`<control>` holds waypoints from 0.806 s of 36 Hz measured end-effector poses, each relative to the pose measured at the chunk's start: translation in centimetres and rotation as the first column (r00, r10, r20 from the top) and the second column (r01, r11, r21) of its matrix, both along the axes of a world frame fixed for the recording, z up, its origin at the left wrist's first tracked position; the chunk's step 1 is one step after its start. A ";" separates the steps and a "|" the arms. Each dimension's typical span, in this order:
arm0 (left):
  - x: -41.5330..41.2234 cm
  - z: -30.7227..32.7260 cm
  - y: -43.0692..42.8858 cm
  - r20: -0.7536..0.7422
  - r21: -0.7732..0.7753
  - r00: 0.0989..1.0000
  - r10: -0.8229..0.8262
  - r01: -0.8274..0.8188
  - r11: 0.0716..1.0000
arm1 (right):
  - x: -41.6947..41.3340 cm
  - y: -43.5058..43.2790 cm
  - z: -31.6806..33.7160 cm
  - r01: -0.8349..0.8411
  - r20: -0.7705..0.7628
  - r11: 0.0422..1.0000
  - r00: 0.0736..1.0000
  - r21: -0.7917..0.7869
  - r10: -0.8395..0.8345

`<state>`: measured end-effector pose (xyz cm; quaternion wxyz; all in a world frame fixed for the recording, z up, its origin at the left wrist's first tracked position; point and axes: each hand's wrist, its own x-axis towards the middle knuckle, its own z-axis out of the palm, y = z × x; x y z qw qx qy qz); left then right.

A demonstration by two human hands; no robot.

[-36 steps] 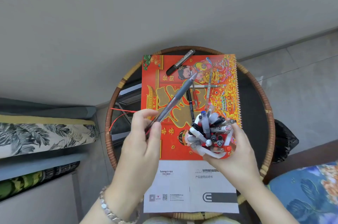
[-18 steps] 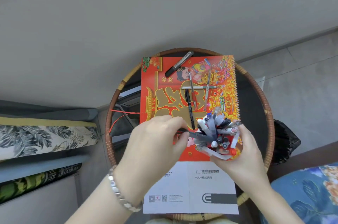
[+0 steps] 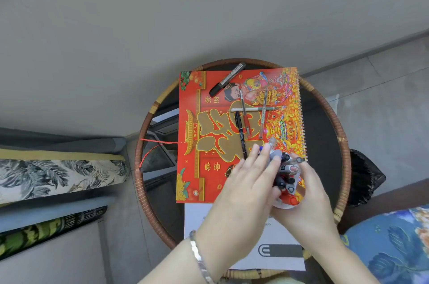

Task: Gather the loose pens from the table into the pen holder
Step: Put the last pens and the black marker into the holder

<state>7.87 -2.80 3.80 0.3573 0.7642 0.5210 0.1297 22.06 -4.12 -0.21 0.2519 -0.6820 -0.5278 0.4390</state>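
My right hand grips the white pen holder from the right, low on the red calendar. The holder is packed with several pens. My left hand lies over the holder's left side, with thumb and forefinger on a grey pen that stands among the others. Loose on the calendar lie a black marker, a black pen, a red pen, a white pen set crosswise and a clear pen.
The calendar and a white leaflet cover a round dark table with a wicker rim. A red cord hangs off its left side. Patterned cushions sit at the left, a blue one at the right.
My left hand carried the grey pen from above the calendar down and right, and stood it in the holder. My right hand kept the holder in place.
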 end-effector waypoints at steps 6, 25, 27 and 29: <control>-1.0 -0.4 0.8 -0.226 0.030 0.973 0.040 -0.034 0.999 | -0.3 -0.4 0.5 -0.044 0.053 0.999 0.998 0.006 0.044; -6.1 -3.8 2.8 0.288 -0.375 0.867 0.406 -0.288 0.881 | -1.8 5.9 -0.8 -0.446 -0.155 0.882 0.892 -0.152 0.424; -6.5 -4.5 2.5 0.283 -0.393 0.822 0.495 -0.371 0.841 | -1.8 7.7 -1.7 -0.581 -0.074 0.780 0.810 -0.233 0.581; -6.7 -4.9 2.4 0.271 -0.415 0.782 0.561 -0.431 0.801 | -2.1 9.6 -2.8 -0.561 0.049 0.759 0.793 -0.330 0.608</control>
